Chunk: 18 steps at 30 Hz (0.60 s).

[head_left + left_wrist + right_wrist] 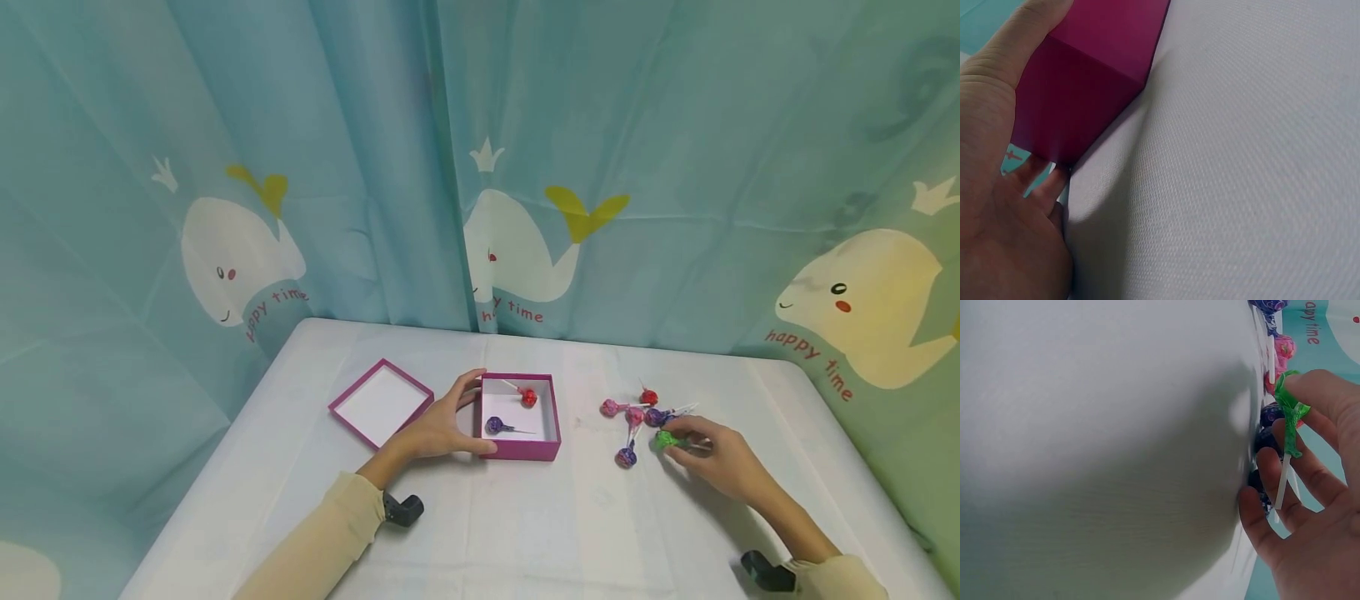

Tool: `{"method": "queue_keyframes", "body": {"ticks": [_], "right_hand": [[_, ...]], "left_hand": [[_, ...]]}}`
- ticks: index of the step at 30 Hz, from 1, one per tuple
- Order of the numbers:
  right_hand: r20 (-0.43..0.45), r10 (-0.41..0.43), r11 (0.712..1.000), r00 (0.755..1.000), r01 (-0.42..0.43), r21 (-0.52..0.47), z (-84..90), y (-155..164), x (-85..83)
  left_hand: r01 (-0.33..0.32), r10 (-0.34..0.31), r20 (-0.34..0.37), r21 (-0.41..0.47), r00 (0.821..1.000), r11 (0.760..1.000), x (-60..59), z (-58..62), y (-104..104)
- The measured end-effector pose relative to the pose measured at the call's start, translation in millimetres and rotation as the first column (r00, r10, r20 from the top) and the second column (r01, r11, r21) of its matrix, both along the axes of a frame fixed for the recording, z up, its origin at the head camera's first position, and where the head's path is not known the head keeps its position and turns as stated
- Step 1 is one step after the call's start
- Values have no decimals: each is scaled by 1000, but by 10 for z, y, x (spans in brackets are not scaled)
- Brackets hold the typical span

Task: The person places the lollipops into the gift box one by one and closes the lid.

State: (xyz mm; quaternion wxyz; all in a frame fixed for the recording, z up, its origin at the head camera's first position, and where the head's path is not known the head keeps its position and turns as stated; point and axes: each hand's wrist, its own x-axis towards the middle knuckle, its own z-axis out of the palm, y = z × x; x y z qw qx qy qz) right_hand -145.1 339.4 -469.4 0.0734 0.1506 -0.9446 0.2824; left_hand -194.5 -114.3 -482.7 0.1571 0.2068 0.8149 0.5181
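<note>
My left hand (441,427) holds the left side of an open magenta box (525,451), its thumb at the front wall and its fingers at the back corner. Inside that box lie a red lollipop (528,397) and a purple lollipop (494,425). To the right, my right hand (723,462) pinches a green lollipop (663,439) by its wrapped head, between thumb and fingers. In the right wrist view the white stick of the green lollipop (1289,428) points toward the palm. The left wrist view has the left thumb (1004,56) along the box wall (1079,100).
A loose pile with a pink lollipop (610,407), a red lollipop (648,397), a purple lollipop (626,456) and others lies beside the right hand. Left of the box is its magenta-rimmed lid (382,406). A curtain (390,125) hangs behind the white table (525,525).
</note>
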Motion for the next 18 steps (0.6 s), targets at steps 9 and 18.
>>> {"method": "queue_keyframes", "body": {"ticks": [9, 18], "right_hand": [[-71, 47, 997, 996, -51, -54, 74, -14, -17], [-74, 55, 997, 996, -58, -48, 199, -47, -53]], "left_hand": [[-15, 15, -2, -19, 1000, 1000, -6, -36, -8], [-16, 15, -8, -12, 1000, 1000, -12, -50, 1]]}}
